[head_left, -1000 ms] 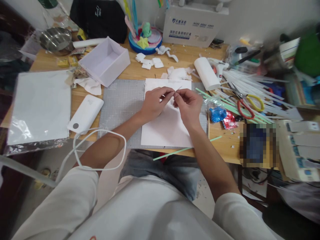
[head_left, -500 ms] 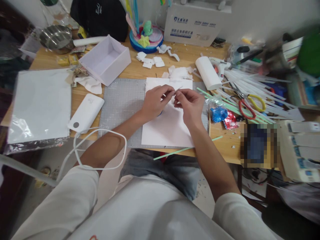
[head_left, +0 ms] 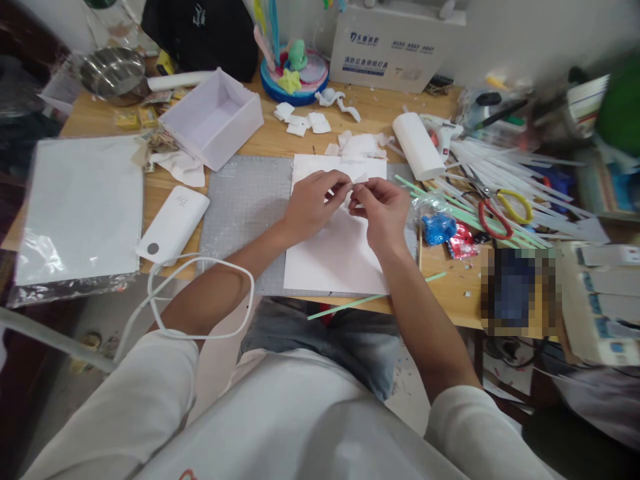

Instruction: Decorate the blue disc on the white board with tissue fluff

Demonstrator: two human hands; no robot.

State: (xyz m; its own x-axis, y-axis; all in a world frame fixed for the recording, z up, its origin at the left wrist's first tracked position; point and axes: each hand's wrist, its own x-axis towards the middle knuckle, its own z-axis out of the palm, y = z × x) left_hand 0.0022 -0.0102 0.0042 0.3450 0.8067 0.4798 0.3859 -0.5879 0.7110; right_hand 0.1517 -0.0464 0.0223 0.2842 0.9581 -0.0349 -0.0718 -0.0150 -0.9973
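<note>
Both hands meet over a white sheet of paper that lies on a grey cutting mat. My left hand is closed in a pinch, its fingertips at a small whitish piece. Pinching at the same piece, my right hand touches or nearly touches the left fingertips. The piece looks thin and pale; its lower part is hidden by the fingers. Torn white scraps lie just beyond the hands.
At the right are a white roll, a glue gun, scissors, and white and green sticks. Farther left stand an open lilac box and a white power bank whose cable loops over my left forearm.
The pale piece between the fingertips has turned slightly and shows a broader face. The fingers have shifted only a little, and the blue bit under my left hand no longer shows.
</note>
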